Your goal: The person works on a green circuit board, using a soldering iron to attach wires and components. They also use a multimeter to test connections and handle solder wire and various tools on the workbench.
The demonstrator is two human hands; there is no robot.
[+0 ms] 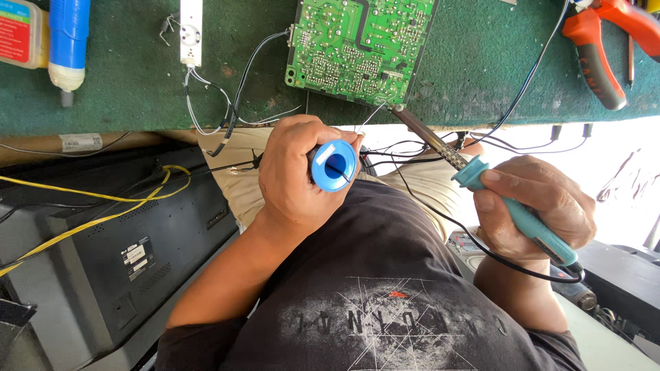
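You're soldering at the board (357, 45) edge: left hand (292, 175) clenched round spool (333, 165), right hand (543, 206) clenched round iron (474, 172). Next calls for a steady feed.

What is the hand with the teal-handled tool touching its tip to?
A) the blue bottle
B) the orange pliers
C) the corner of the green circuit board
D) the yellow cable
C: the right hand holds the soldering iron with its tip at the lower corner of the green circuit board, while the left hand holds a blue solder spool nearby.
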